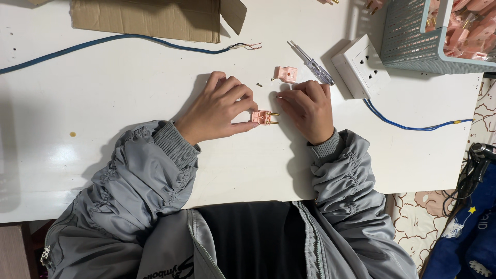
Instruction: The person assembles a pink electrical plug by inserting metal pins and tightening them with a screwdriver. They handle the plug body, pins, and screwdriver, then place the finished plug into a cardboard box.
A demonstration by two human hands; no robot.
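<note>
Grey jacket sleeves (155, 175) fill the lower part of the head view, both forearms reaching up onto a white table (103, 103).

Around the hands: a second pink plug part (285, 74) lies just above the right hand, with a small screw (260, 85) beside it. A clear-handled screwdriver (312, 64) lies tilted between that part and a white wall socket (360, 66), whose blue cable (408, 124) runs right across the table. A teal mesh basket (413, 36) holding more pink parts sits at the top right corner. A cardboard box (150, 18) lies at the top edge; a dark blue cable (103, 41) with bared ends runs below it. Nothing lies between the two hands except the plug.

Patterned cloth (413, 217) shows beyond the table's right edge.

Left hand (217, 106): grip pressed together, fingertips pinching a pink two-pin plug (263, 117) on the table, brass pins pointing right. Right hand (310, 106): fingers curled, palm down on the table just right of the pins; whether it touches them, cannot tell.
</note>
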